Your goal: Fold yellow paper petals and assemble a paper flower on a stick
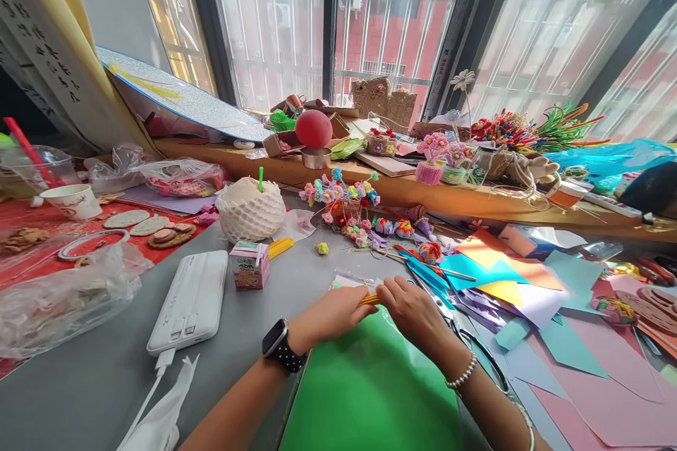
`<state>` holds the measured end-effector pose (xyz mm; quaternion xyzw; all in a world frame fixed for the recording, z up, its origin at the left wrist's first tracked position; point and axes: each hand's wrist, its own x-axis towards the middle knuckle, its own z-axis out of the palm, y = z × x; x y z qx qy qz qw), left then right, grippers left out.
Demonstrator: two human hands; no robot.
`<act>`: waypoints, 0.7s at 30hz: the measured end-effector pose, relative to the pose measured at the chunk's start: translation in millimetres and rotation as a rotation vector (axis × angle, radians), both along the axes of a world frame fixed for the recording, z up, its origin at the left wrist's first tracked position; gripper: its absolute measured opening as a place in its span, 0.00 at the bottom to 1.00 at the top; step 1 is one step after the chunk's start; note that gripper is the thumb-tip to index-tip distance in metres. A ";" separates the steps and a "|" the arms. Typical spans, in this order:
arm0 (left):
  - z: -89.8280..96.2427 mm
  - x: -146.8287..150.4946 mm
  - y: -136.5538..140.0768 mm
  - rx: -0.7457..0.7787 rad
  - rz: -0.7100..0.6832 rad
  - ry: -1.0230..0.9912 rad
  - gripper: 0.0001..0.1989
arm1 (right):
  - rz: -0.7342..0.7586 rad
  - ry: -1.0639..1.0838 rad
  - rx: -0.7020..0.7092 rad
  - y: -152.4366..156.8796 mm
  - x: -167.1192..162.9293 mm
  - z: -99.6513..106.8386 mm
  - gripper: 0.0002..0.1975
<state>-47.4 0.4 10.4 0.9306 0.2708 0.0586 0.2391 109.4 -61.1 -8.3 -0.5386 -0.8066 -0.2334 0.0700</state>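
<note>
Holding a narrow yellow strip [370, 299] between them, the left hand [349, 309] and the right hand [406, 304] have their fingers curled closed on its two ends; the strip is above the far part of a glossy green sheet [370, 394], though whether it touches the sheet cannot be told; a dark watch [276, 338] is on the left wrist, a beaded bracelet [465, 375] on the right; just beside the right forearm lie scissors [444, 309] with black handles; farther right, coloured paper [597, 380] overlaps in pink, lilac, teal and orange. Left of the green sheet, a white power bank [190, 296] with a cable [145, 398] plugged in rests on the grey worktop [248, 338]; near its far end stands a pink carton [249, 268], and behind that a round white thing in a foam net [251, 211], a green straw [261, 177] poking up from it; beyond the hands, small fuzzy flowers [328, 194] cluster near one loose yellow bloom [322, 248]; on the window ledge [508, 203], a red ball [314, 129] sits on a small metal tin [316, 158].
</note>
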 end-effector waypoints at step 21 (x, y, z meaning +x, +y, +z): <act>-18.4 10.2 -3.1 0.247 0.043 0.049 0.15 | 0.068 0.154 -0.138 4.4 12.5 13.9 0.03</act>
